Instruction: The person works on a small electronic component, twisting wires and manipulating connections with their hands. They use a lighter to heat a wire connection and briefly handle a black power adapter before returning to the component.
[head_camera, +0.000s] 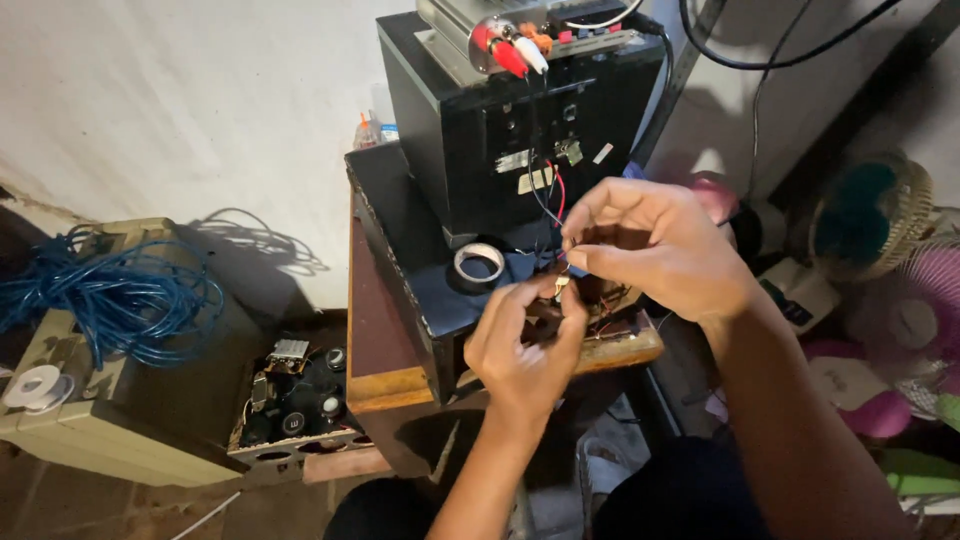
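Small pale part (561, 285) sat frame centre, pinched between left hand (522, 345) below and right hand (655, 245) above; wires (548, 200) ran upward to black box (520, 120).

Silver label (512, 160): a small rectangular sticker on the front of the black box, left of centre, slightly tilted.
Pale label (535, 180): a cream rectangular sticker just below the silver one, on the same black face, partly crossed by thin wires.
White label (602, 153): a tiny slanted white strip further right on that face.
Screens and signs: none to be seen.
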